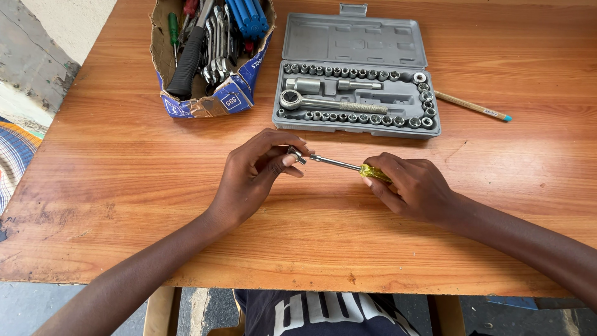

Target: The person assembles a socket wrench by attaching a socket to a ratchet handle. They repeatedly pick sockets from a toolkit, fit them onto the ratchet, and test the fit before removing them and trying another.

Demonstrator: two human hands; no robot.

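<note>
My right hand [410, 185] grips the yellow translucent handle of a socket driver [339, 164], whose steel shaft points left. My left hand [255, 171] pinches a small metal socket [295, 153] at the tip of that shaft, thumb and fingers closed around it. Both hands hover just above the wooden table [124, 174], in front of an open grey socket set case [356, 78]. The case holds a ratchet wrench [323, 102], an extension bar and rows of several sockets along its edges.
A torn cardboard box [208, 56] with wrenches, screwdrivers and blue-handled tools stands at the back left. A pencil [472, 106] lies to the right of the case. The table's front edge runs close to my body; a wall and patterned cloth lie at left.
</note>
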